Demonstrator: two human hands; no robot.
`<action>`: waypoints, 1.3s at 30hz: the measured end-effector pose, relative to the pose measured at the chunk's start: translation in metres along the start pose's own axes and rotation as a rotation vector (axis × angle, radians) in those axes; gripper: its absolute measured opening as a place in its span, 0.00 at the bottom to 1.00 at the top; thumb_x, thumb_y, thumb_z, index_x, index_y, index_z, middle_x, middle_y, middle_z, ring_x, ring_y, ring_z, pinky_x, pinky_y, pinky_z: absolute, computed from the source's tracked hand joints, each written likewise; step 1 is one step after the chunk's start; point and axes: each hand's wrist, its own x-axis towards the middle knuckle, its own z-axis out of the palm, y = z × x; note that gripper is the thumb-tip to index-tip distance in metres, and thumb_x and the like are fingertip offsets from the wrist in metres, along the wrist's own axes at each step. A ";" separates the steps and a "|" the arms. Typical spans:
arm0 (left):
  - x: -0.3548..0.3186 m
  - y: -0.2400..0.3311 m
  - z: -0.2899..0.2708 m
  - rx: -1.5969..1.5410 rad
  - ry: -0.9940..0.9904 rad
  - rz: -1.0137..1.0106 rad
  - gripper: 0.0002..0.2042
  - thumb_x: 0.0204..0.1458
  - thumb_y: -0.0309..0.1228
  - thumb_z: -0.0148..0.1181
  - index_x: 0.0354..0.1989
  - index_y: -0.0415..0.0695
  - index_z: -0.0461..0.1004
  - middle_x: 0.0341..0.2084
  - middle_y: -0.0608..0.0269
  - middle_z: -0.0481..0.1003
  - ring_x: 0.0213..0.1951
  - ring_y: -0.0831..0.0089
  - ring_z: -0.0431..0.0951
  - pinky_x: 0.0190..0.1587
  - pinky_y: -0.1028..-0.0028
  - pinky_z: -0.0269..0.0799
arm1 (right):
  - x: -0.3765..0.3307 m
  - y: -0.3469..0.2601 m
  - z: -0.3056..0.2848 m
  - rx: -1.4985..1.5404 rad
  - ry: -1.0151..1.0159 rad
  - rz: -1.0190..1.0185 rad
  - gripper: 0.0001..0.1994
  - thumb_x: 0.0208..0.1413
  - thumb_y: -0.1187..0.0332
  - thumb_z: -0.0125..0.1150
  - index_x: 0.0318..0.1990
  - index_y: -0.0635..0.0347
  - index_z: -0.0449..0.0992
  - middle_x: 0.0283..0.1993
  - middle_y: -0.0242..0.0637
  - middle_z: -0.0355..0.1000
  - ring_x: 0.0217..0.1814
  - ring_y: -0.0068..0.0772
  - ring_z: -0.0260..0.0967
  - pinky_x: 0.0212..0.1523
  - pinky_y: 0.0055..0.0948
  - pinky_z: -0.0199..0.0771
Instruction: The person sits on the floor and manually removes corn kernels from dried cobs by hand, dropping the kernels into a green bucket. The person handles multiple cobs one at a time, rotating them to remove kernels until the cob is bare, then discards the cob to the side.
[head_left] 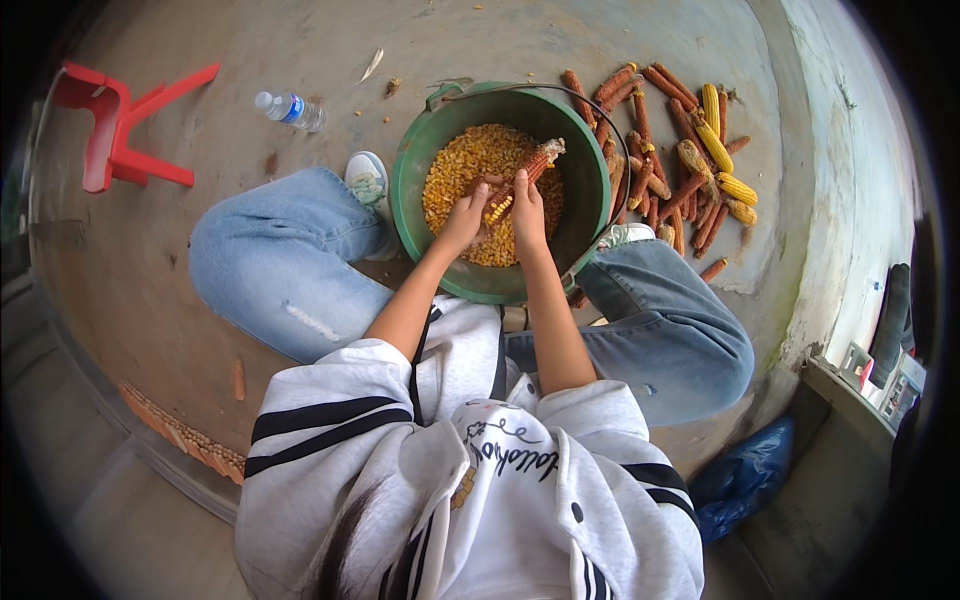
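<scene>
Both hands are over the bucket: the left hand point(466, 213) has its fingers clenched round the lower end of a half-stripped corn cob point(520, 183), and the right hand point(526, 212) grips the same cob just beside it, thumb pressed against the kernels. The cob tilts up toward one o'clock, its bare reddish tip poking above the heap. Beneath it, loose yellow kernels point(470, 165) fill the green bucket point(410, 190), which sits on the floor between the person's knees in blue jeans. Out at two o'clock from the bucket lies a pile of stripped cobs point(650, 150) with a few full yellow ears point(720, 150) among them. At ten o'clock a plastic water bottle point(290, 110) lies on its side, and farther out a red plastic stool point(115, 130) is tipped over.
</scene>
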 end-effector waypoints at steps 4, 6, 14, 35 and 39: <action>0.000 0.001 0.005 0.092 -0.118 0.075 0.21 0.58 0.47 0.40 0.48 0.43 0.66 0.15 0.71 0.62 0.09 0.84 0.56 0.11 0.83 0.49 | 0.011 0.015 -0.011 0.053 -0.025 -0.009 0.22 0.61 0.54 0.38 0.39 0.66 0.71 0.37 0.38 0.73 0.34 0.25 0.68 0.38 0.24 0.68; -0.001 -0.003 0.005 0.038 -0.138 0.069 0.21 0.58 0.46 0.41 0.45 0.40 0.67 0.17 0.70 0.66 0.10 0.84 0.58 0.12 0.82 0.49 | 0.013 0.019 -0.007 0.007 -0.030 -0.106 0.23 0.62 0.54 0.37 0.39 0.67 0.71 0.35 0.38 0.73 0.32 0.25 0.69 0.36 0.24 0.68; -0.004 0.006 0.008 0.106 -0.090 0.177 0.21 0.58 0.47 0.38 0.44 0.42 0.69 0.14 0.72 0.63 0.11 0.85 0.57 0.13 0.82 0.50 | 0.011 0.006 -0.019 0.112 0.036 0.017 0.24 0.60 0.52 0.40 0.43 0.70 0.68 0.41 0.42 0.72 0.35 0.27 0.69 0.39 0.25 0.70; -0.005 0.003 0.006 0.139 -0.151 0.235 0.19 0.59 0.41 0.39 0.53 0.45 0.66 0.15 0.71 0.65 0.13 0.85 0.61 0.17 0.82 0.57 | 0.013 0.014 -0.013 0.469 -0.058 0.134 0.25 0.60 0.52 0.40 0.44 0.71 0.68 0.44 0.44 0.70 0.42 0.31 0.68 0.46 0.29 0.66; 0.013 -0.014 0.010 0.429 0.068 0.759 0.19 0.59 0.39 0.37 0.53 0.44 0.65 0.19 0.63 0.68 0.14 0.81 0.64 0.19 0.78 0.62 | 0.010 0.015 -0.008 0.442 -0.017 0.112 0.25 0.60 0.52 0.40 0.44 0.71 0.68 0.43 0.43 0.71 0.41 0.31 0.68 0.46 0.30 0.67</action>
